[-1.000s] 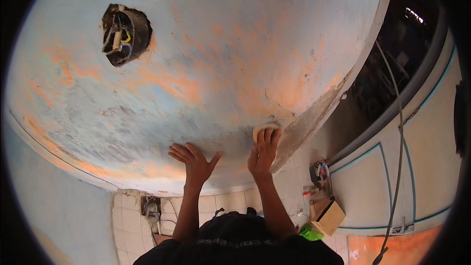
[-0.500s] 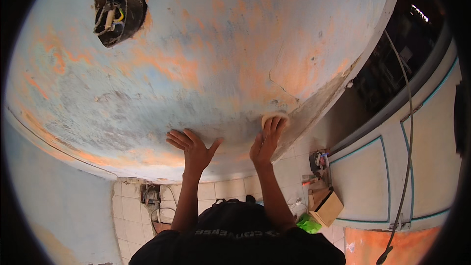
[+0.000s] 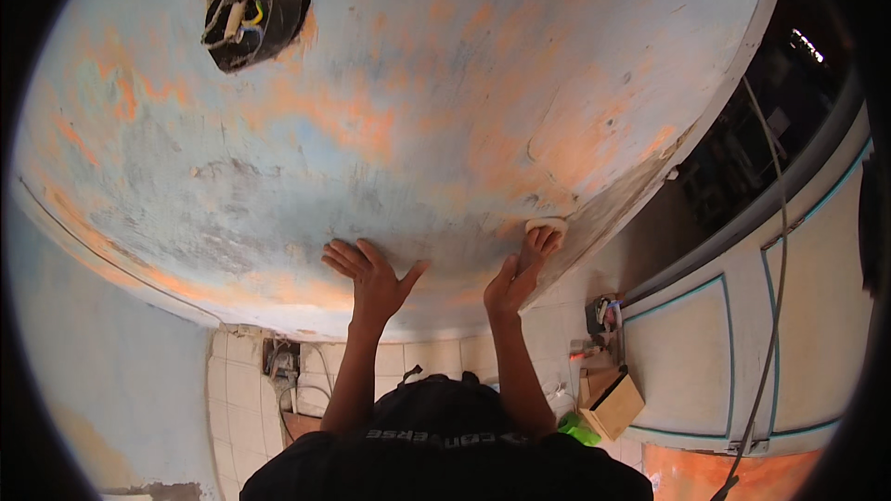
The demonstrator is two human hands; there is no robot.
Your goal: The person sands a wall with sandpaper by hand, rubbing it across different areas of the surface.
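A wall (image 3: 418, 121) with patchy blue, grey and orange paint fills the space before me. My left hand (image 3: 379, 286) lies against its lower part, fingers spread and thumb stretched out, holding nothing. To the right, my right hand (image 3: 516, 280) grips a small, pale, round pad (image 3: 548, 222) and presses it to the wall close to the right-hand edge. The fingers cover most of the pad, so its exact kind is hidden. Just above it the wall has a thin crack and some small dents.
An electrical box (image 3: 252, 14) with loose wires sits in a hole at the upper left. On the right, a cable (image 3: 778, 260) hangs before a panelled door (image 3: 682, 353). A cardboard box (image 3: 614, 405) and a green plastic bag (image 3: 579, 429) lie on the tiled floor.
The right hand has slid the pad a little to the right along the wall. My left hand stays about where it was. The whole view has tilted slightly.
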